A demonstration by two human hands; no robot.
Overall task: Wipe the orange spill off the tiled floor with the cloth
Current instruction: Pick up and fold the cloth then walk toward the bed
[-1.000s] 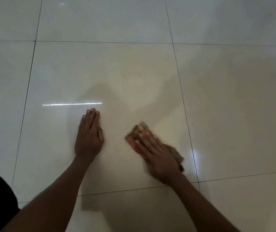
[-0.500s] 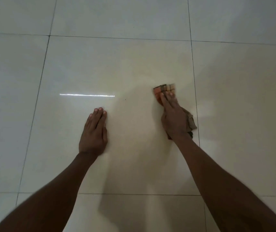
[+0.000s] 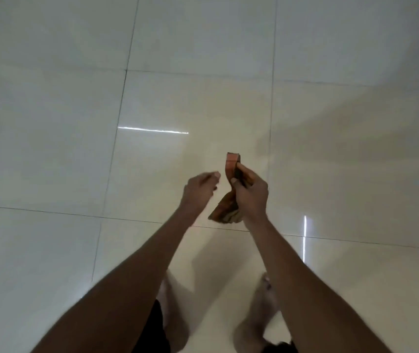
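Observation:
My right hand (image 3: 250,192) grips a folded orange-brown cloth (image 3: 232,164) and holds it up in the air, well above the glossy pale tiled floor (image 3: 178,98). One end of the cloth sticks up past my fingers and the other end hangs below my palm. My left hand (image 3: 199,189) is raised just left of the cloth, blurred, fingers loosely curled, holding nothing. No orange spill shows on the tiles in view.
My bare feet (image 3: 256,324) stand on the floor at the bottom of the view. Dark grout lines (image 3: 270,110) cross the tiles. Bright light reflections streak the floor at centre left and at right.
Both hands have lifted off the floor. My right hand went from pressing the cloth flat on the tile to gripping it in the air; the view has risen, and my feet now show.

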